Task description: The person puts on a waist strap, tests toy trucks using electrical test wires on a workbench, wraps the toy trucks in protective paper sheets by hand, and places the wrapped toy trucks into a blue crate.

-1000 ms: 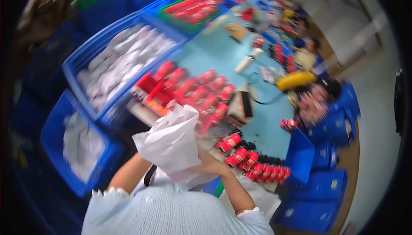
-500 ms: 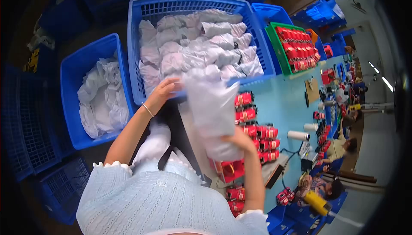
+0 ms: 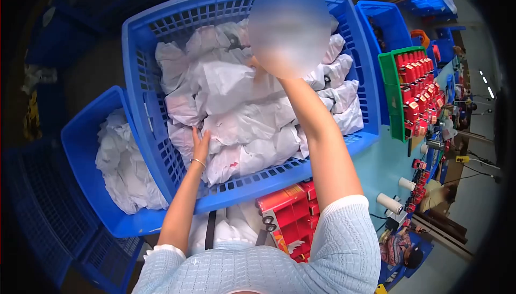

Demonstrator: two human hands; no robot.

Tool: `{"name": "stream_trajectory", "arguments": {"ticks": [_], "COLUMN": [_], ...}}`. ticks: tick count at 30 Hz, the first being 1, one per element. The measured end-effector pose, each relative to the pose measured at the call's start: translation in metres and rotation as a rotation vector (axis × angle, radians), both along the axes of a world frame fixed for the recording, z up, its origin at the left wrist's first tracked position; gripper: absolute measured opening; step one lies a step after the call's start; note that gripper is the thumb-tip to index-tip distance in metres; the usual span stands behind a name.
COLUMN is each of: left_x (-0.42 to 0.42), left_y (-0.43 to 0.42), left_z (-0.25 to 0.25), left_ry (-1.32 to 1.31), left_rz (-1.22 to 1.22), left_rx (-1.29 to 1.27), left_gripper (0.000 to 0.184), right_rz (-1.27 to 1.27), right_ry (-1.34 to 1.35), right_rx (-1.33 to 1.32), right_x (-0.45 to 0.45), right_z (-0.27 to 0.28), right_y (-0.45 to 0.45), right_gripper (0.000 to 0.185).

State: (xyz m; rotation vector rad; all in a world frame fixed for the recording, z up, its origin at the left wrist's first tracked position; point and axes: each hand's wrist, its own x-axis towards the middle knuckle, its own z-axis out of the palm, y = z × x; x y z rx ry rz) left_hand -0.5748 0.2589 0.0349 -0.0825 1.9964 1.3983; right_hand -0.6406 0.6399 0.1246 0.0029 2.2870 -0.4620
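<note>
A large blue basket (image 3: 141, 95) in front of me holds rows of white-wrapped packages, with red showing faintly through some. My left hand (image 3: 200, 144) is inside it at the near left, fingers apart, touching the wrapped packages (image 3: 244, 127). Farther in, my right hand (image 3: 260, 69) reaches over the packages. A round blur covers most of that hand; only part of it shows, against the edge of a white-wrapped package (image 3: 223, 81) lying on top of others. Whether its fingers grip that package is hidden.
Left of the basket stands a smaller blue bin (image 3: 94, 149) with crumpled white bags (image 3: 126, 170). Red toy vehicles (image 3: 293, 213) sit below the basket's near edge. A green tray (image 3: 395, 98) of red toys is at right, beside the light blue table (image 3: 365, 167). A person (image 3: 400, 248) sits farther off.
The white-wrapped package I held in front of me is now over the basket. Both hands have moved forward into the basket, and the view has shifted closer to it.
</note>
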Motion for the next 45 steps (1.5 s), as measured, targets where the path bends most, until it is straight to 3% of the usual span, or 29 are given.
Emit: {"name": "stream_trajectory", "arguments": {"ticks": [3, 7, 9, 12, 13, 15, 16, 17, 18, 20, 21, 22, 23, 24, 26, 28, 31, 34, 36, 38, 40, 42, 45], "left_x": [0.013, 0.012, 0.014, 0.006, 0.002, -0.018, -0.027, -0.022, -0.022, -0.033, -0.039, -0.041, -0.041, -0.039, -0.031, -0.014, 0.026, 0.092, 0.145, 0.197, 0.252, 0.294, 0.332], "left_y": [0.001, 0.003, -0.002, -0.010, -0.021, -0.052, -0.054, -0.040, -0.032, -0.030, -0.030, -0.027, -0.024, -0.015, 0.003, 0.025, 0.056, 0.082, 0.088, 0.086, 0.082, 0.068, 0.043], "left_z": [0.005, 0.022, 0.000, -0.009, -0.030, -0.082, -0.090, -0.052, -0.010, 0.019, 0.024, 0.032, 0.039, 0.053, 0.070, 0.085, 0.136, 0.217, 0.274, 0.311, 0.351, 0.397, 0.445], "left_ry": [-0.188, -0.312, -0.314, -0.395, -0.304, -0.179, -0.146, -0.091, -0.036, 0.043, 0.157, 0.275, 0.337, 0.402, 0.352, 0.310, 0.331, 0.331, 0.340, 0.408, 0.545, 0.627, 0.748], "left_rz": [0.059, 0.039, 0.025, 0.005, -0.065, -0.206, -0.282, -0.196, -0.105, -0.177, -0.237, -0.284, -0.316, -0.334, -0.309, -0.302, -0.484, -0.721, -0.933, -1.147, -1.303, -1.369, -1.433], "left_rx": [0.052, 0.052, 0.065, 0.165, 0.157, 0.132, 0.110, 0.082, 0.058, 0.016, -0.019, -0.052, -0.043, -0.033, 0.130, 0.265, 0.395, 0.520, 0.599, 0.739, 0.913, 0.983, 1.098], "left_gripper": [0.073, 0.070, 0.067, 0.059, 0.059, 0.058, 0.058, 0.057, 0.057, 0.059, 0.058, 0.058, 0.057, 0.055, 0.053, 0.052, 0.052, 0.056, 0.058, 0.061, 0.065, 0.067, 0.071], "right_rz": [0.034, 0.092, -0.042, -0.365, -0.508, -0.875, -1.059, -1.240, -1.496, -1.502, -1.640, -1.915, -1.885, -2.067, -2.410, -2.353, -2.375, -2.302, -2.267, -1.919, -1.758, -1.850, -1.677], "right_ry": [-0.052, -0.148, 0.037, 0.662, 0.922, 0.896, 0.997, 1.101, 0.910, 0.805, 0.608, 0.224, 0.158, -0.018, 0.178, -0.067, 0.212, 0.298, 0.338, 0.853, 1.077, 1.128, 1.259], "right_rx": [0.018, 0.127, 0.280, 0.325, 0.303, 0.303, 0.393, 0.484, 0.646, 1.302, 1.475, 1.447, 1.669, 1.433, 1.409, 1.209, 1.147, 1.038, 0.983, 1.129, 1.160, 0.860, 0.869], "right_x": [-0.005, 0.018, 0.029, 0.090, 0.118, 0.188, 0.237, 0.286, 0.343, 0.460, 0.513, 0.546, 0.585, 0.622, 0.645, 0.644, 0.638, 0.644, 0.637, 0.615, 0.586, 0.557, 0.538], "right_z": [-0.022, -0.011, -0.015, 0.018, 0.021, 0.088, 0.095, 0.113, 0.134, 0.139, 0.139, 0.167, 0.155, 0.155, 0.143, 0.151, 0.138, 0.159, 0.188, 0.232, 0.284, 0.345, 0.396], "right_y": [-0.011, -0.026, -0.045, -0.078, -0.087, -0.100, -0.100, -0.102, -0.110, -0.145, -0.159, -0.168, -0.181, -0.185, -0.190, -0.174, -0.169, -0.169, -0.179, -0.205, -0.242, -0.295, -0.373], "right_gripper": [0.049, 0.042, 0.034, 0.045, 0.052, 0.060, 0.056, 0.052, 0.052, 0.053, 0.054, 0.057, 0.058, 0.057, 0.051, 0.052, 0.055, 0.055, 0.055, 0.056, 0.060, 0.066, 0.068]}}
